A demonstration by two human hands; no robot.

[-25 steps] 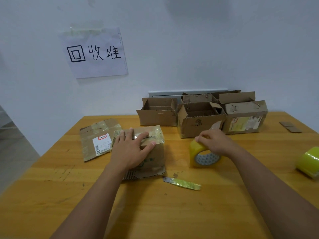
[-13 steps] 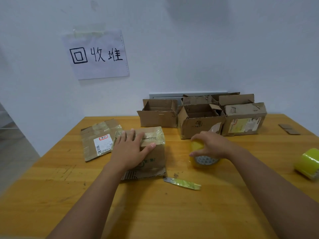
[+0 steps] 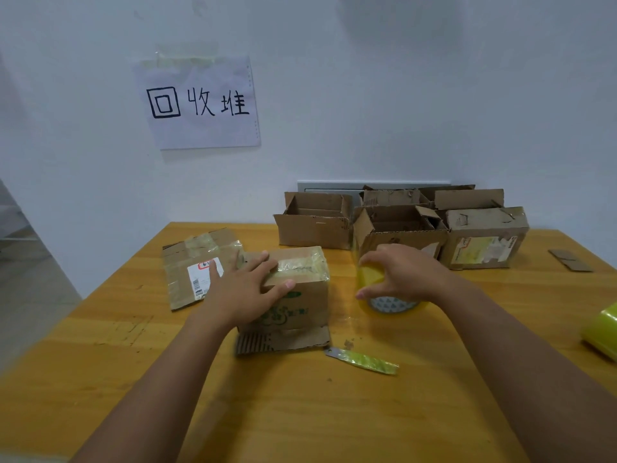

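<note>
Head view. The left hand (image 3: 243,292) lies flat, fingers spread, on the taped top of the cardboard box (image 3: 300,307) at the middle of the wooden table (image 3: 300,412). The right hand (image 3: 400,275) curls its fingers round the yellow tape roll (image 3: 369,279), which stands on edge just right of the cardboard box. For a clean seal, pin the cardboard box firmly, free the tape end, and draw it straight along the seam.

Right hand (image 3: 405,274) covers the top of the tape roll (image 3: 369,279); its loose end cannot be made out. Left hand (image 3: 245,295) hides the left top edge of the box (image 3: 300,302). Second tape roll (image 3: 601,330) is cut off by the right edge. Print on the label (image 3: 207,277) is too small to read.
</note>
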